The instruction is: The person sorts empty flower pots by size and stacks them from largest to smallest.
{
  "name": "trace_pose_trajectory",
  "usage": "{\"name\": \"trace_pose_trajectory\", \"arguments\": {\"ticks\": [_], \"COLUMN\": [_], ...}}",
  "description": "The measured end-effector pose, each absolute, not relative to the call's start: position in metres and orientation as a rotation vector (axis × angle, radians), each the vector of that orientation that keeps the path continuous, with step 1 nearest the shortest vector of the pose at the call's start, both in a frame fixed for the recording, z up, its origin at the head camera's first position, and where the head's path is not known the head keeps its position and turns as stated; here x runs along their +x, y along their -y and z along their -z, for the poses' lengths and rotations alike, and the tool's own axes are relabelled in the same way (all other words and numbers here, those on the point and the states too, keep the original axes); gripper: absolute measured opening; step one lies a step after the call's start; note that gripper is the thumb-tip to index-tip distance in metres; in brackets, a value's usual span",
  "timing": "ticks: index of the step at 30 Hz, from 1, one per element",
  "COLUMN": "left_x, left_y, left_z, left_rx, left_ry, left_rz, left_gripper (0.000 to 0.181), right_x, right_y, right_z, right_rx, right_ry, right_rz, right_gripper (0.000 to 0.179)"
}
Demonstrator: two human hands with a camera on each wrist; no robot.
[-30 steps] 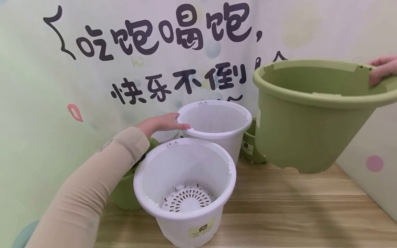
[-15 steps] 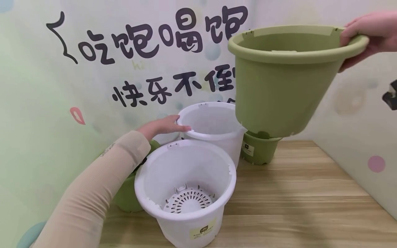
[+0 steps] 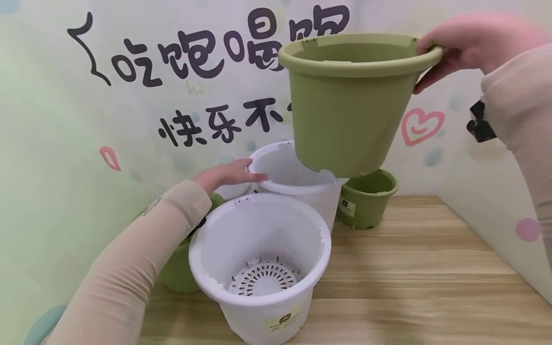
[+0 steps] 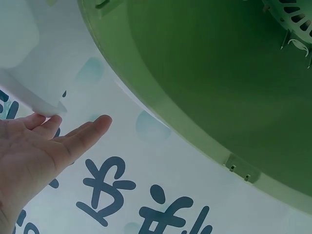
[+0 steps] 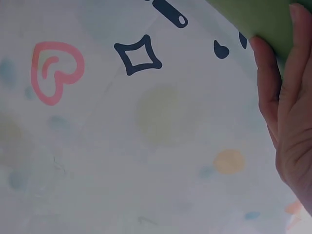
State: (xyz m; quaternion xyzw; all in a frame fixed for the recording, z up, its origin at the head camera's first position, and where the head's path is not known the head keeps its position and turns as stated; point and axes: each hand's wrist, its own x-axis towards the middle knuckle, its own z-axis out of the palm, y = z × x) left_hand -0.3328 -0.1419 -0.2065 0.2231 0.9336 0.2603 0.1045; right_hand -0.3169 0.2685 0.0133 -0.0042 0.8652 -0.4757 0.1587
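My right hand (image 3: 470,45) grips the right rim of a large green plant pot (image 3: 345,110), raised above the table and upright with its mouth showing. Part of that pot's wall (image 5: 251,14) enters the right wrist view, with fingers against it. My left hand (image 3: 226,173) holds the left rim of the back white plant pot (image 3: 319,189), thumb over the rim and fingers partly hidden behind it. The hand (image 4: 29,156) appears beside a white rim (image 4: 36,100) in the left wrist view. In front stands another white plant pot (image 3: 258,225) with a slotted bottom.
A smaller green pot (image 3: 371,203) stands at the back right of the wooden table (image 3: 431,268). Another green pot (image 3: 178,273) sits under my left forearm, its inside (image 4: 204,73) filling much of the left wrist view. A wall with lettering (image 3: 224,124) closes off the back.
My right hand has carried the green pot up and to the left, bringing it over the back pots. The left hand stays at the white rim.
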Motion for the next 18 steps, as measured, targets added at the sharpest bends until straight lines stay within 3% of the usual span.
{"name": "trace_pose_trajectory", "arguments": {"ticks": [6,12,18], "left_x": [-0.333,-0.330,-0.326], "left_y": [0.139,0.137,0.137], "left_z": [0.206,0.207,0.207], "left_rx": [0.619,0.537,0.493], "left_ry": [-2.736,-2.747,-2.775], "left_rz": [-0.783,-0.774,-0.696], "left_gripper": [0.064,0.076,0.084], "right_x": [-0.326,-0.329,-0.328], "right_y": [-0.244,-0.216,-0.189], "right_z": [-0.004,0.011,0.027], "right_rx": [0.006,0.014,0.032], "right_ry": [-2.422,-2.467,-2.458], "right_rz": [1.506,1.561,1.644], "right_gripper": [0.022,0.008,0.008]}}
